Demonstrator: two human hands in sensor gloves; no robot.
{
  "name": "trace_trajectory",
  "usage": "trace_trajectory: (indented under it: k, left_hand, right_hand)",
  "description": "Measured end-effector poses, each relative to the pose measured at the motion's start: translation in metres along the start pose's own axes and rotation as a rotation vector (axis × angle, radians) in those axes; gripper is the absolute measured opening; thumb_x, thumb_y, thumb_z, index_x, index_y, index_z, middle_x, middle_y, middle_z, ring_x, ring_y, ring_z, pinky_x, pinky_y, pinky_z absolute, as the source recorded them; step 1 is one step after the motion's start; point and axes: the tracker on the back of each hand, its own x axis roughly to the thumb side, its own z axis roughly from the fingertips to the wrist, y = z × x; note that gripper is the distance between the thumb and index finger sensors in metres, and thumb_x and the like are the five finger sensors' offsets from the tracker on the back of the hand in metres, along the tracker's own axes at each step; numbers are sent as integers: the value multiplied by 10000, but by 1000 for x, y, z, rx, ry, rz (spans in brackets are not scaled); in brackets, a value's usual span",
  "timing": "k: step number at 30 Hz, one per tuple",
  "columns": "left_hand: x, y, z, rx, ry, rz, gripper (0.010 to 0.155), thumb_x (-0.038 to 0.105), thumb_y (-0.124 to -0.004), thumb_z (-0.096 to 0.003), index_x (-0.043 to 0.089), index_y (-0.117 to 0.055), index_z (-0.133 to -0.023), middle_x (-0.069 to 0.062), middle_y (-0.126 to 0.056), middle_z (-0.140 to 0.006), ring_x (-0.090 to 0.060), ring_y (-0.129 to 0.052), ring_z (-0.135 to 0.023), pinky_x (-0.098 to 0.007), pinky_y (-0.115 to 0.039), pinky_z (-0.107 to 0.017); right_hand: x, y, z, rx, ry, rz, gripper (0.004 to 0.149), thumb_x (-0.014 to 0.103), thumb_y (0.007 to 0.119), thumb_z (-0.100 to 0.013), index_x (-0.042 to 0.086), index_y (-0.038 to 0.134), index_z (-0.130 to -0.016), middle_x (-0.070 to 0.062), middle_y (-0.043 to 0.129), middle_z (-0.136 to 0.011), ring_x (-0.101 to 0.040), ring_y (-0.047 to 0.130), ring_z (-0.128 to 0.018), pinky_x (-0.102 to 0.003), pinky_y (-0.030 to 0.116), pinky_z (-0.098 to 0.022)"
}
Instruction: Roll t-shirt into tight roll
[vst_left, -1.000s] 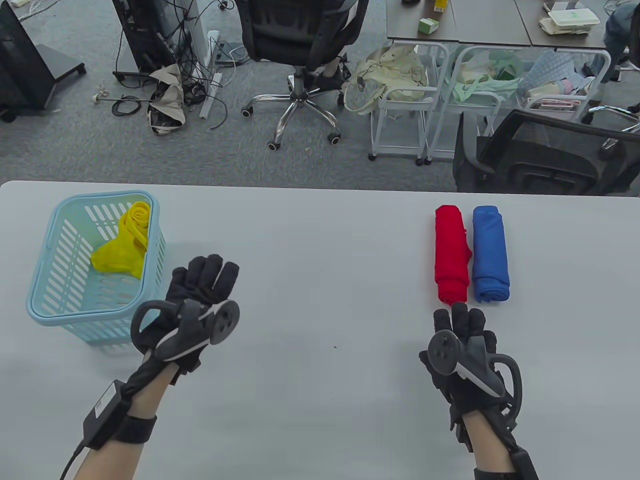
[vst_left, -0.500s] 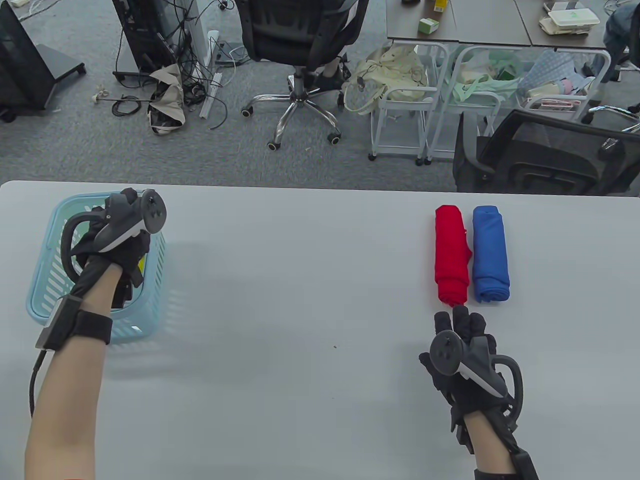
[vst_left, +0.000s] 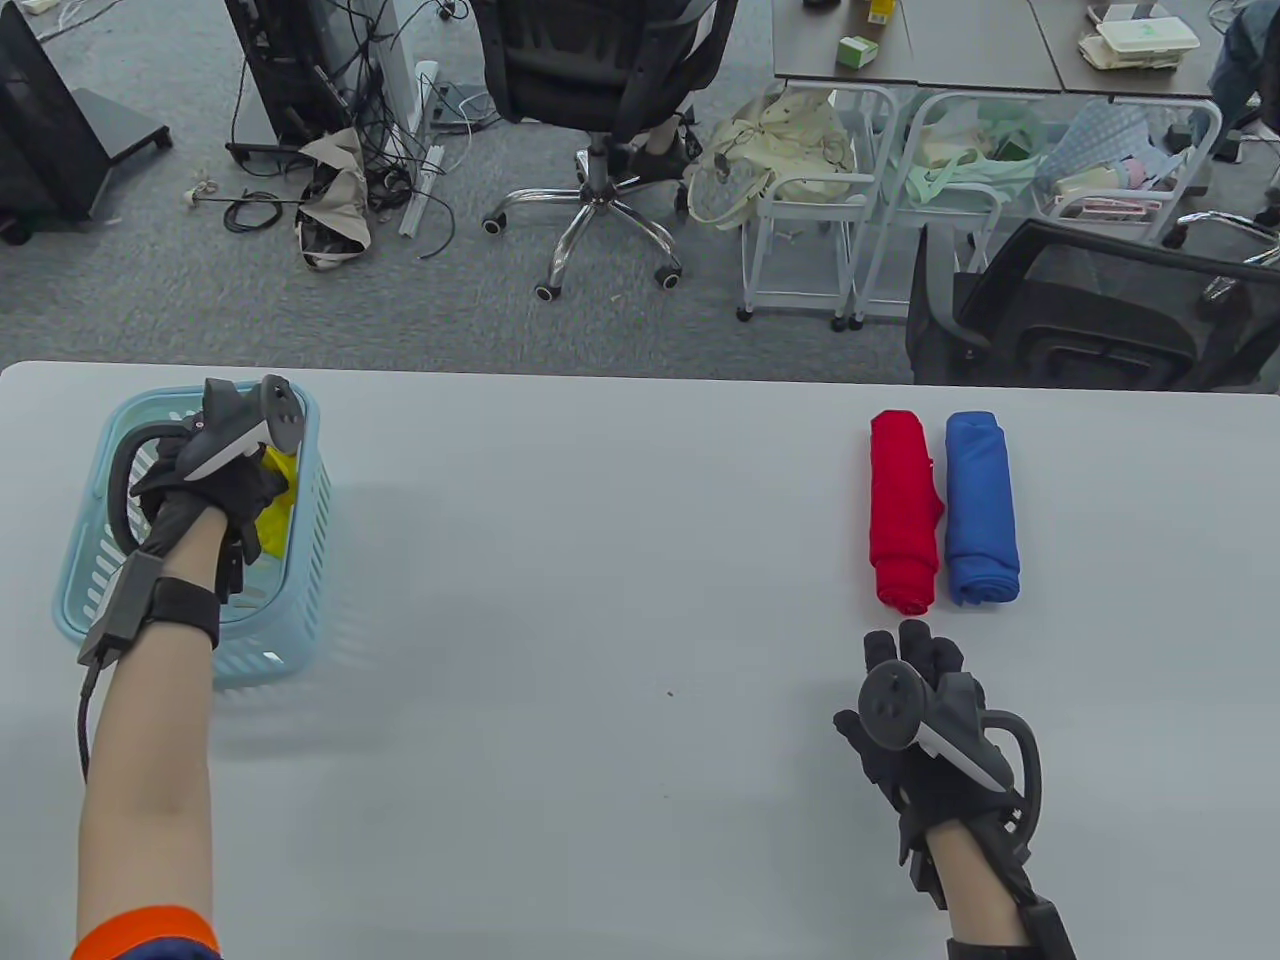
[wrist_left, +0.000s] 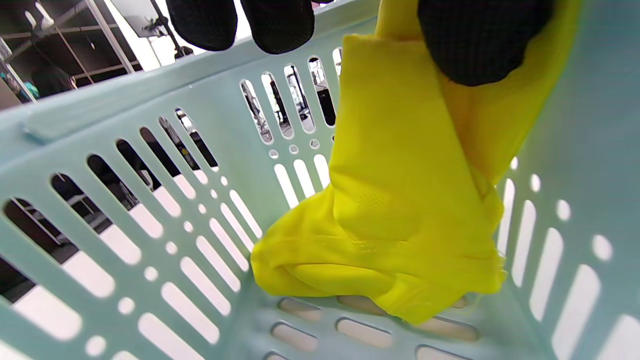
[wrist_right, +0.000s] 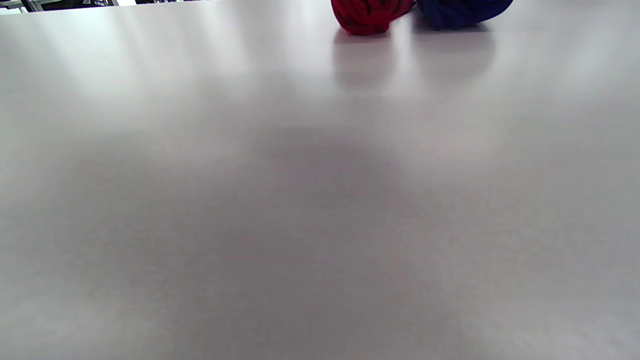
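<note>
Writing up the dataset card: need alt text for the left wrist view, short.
Gloved fingers of the left hand press a crumpled yellow t-shirt against the inner wall of a pale blue slotted plastic basket, seen close up from inside it. The shirt's lower end bunches on the basket floor, and two more fingertips show at the top edge.

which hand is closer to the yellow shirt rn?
Left. The left hand is down in the basket with a grip on the yellow shirt. The right hand is far across the table, just short of the red roll.
</note>
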Motion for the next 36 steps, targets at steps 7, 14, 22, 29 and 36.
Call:
trace_trajectory:
  k: [7, 14, 22, 29, 36]
  left_hand:
    - [-2, -12, -14, -14, -45, 66, 986, 579, -763, -425, 452, -15, -1053, 10, -335, -1252, -246, -604, -1145, -530, -579, -829]
    - [2, -11, -23, 58, -28, 50, 811, 589, -781, -407, 495, -283, -1040, 52, -514, -1199, -205, -702, -1095, -513, -604, -823]
    - [-3, -6, -20, 119, -12, 69, 645, 597, -795, -405, 410, -541, -968, 41, -791, -1011, -156, -952, -833, -440, -763, -720]
    - [-9, 16, 0, 195, 25, 38, 645, 604, -776, -418, 396, -533, -977, 40, -785, -1007, -152, -956, -813, -435, -765, -715]
    - [-10, 43, 36, 304, 0, 45, 643, 603, -766, -423, 396, -538, -988, 44, -805, -987, -149, -964, -790, -431, -772, -707]
  right_hand:
    - [0, 1, -1, 14, -8, -20, 820, 538, 513, -589, 174, 12, -1127, -188, -59, -1148, -516, 51, -1082, -648, 245, -744]
    - [2, 3, -3, 37, -17, -28, 817, 538, 515, -588, 168, 30, -1131, -194, -24, -1158, -521, 92, -1088, -647, 264, -743]
    - [2, 4, -4, 43, -25, -42, 815, 536, 517, -587, 164, 43, -1136, -199, 3, -1165, -523, 117, -1091, -645, 280, -743]
    - [4, 5, -5, 45, -44, -47, 802, 536, 517, -588, 161, 67, -1137, -201, 6, -1165, -523, 112, -1089, -645, 279, -742]
    - [11, 4, -3, 38, -81, -46, 804, 536, 516, -587, 161, 67, -1138, -201, 7, -1165, -521, 104, -1088, -644, 279, -742]
